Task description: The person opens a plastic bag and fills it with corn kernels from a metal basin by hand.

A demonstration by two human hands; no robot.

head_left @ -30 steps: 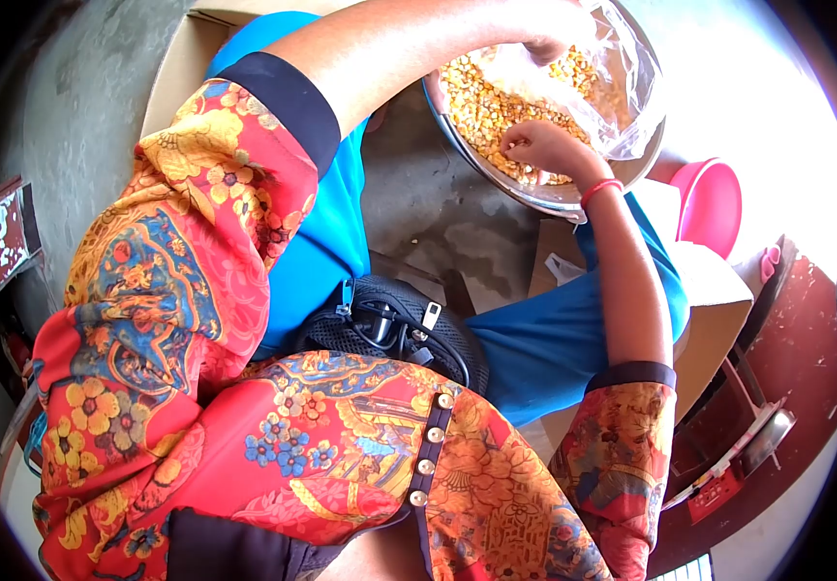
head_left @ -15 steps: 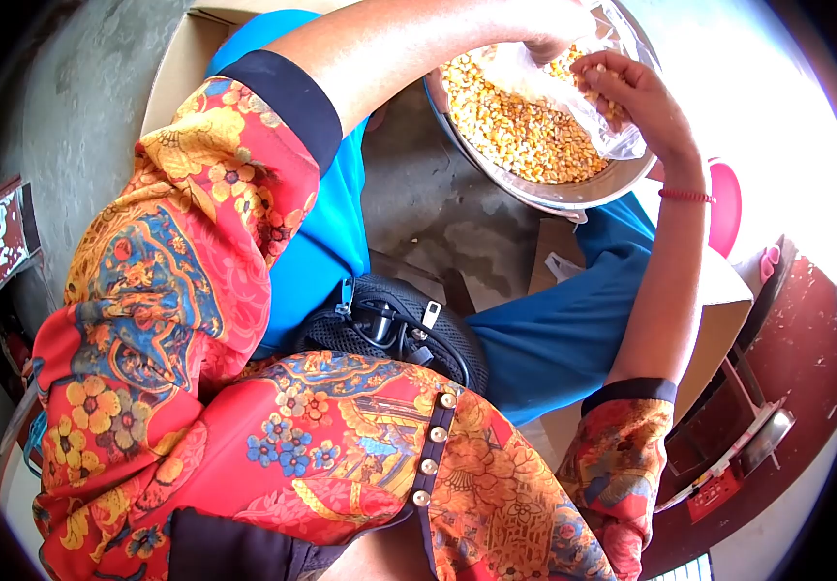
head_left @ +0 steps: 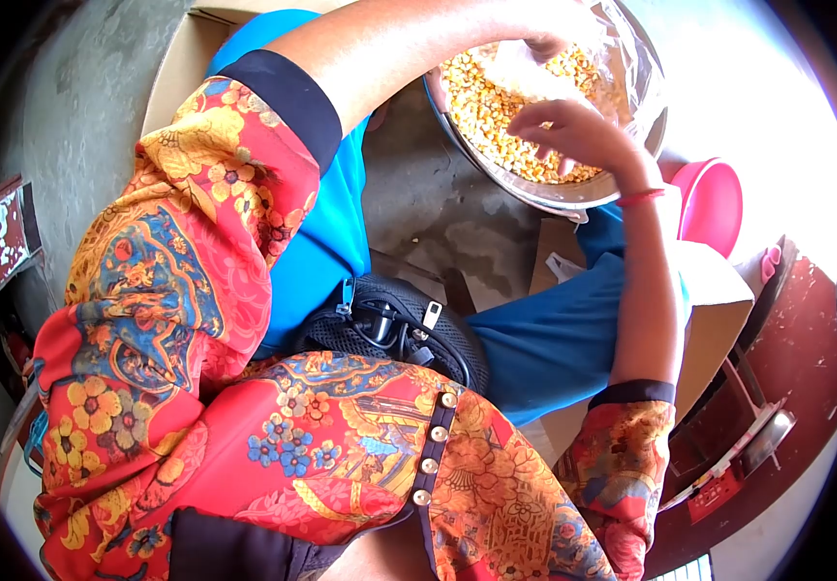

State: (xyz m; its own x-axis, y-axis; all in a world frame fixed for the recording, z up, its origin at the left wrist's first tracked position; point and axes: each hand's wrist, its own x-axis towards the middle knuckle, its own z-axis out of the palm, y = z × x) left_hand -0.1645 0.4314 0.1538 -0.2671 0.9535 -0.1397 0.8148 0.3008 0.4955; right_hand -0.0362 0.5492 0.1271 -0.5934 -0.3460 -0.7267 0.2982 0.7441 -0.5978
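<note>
Yellow corn kernels (head_left: 496, 111) fill a wide round bucket (head_left: 554, 198) at the top of the view. Over its far side is my left hand (head_left: 559, 31), its fingertips closed on a clear plastic bag (head_left: 520, 73) that lies on the kernels. Part of that hand is cut off by the top edge. My right hand (head_left: 578, 136), with a red bracelet on the wrist, hovers above the kernels at the bucket's near right side. Its fingers are apart, and no kernels show in it.
A pink basin (head_left: 714, 208) stands right of the bucket. Cardboard boxes (head_left: 723, 324) are beside my legs, and a black mesh pouch (head_left: 394, 329) lies in my lap. Dark red furniture (head_left: 796, 358) lines the right side.
My right hand has moved left and slightly down from the bag's edge to over the corn. Its fingers, curled around kernels before, have opened. My left hand has hardly moved.
</note>
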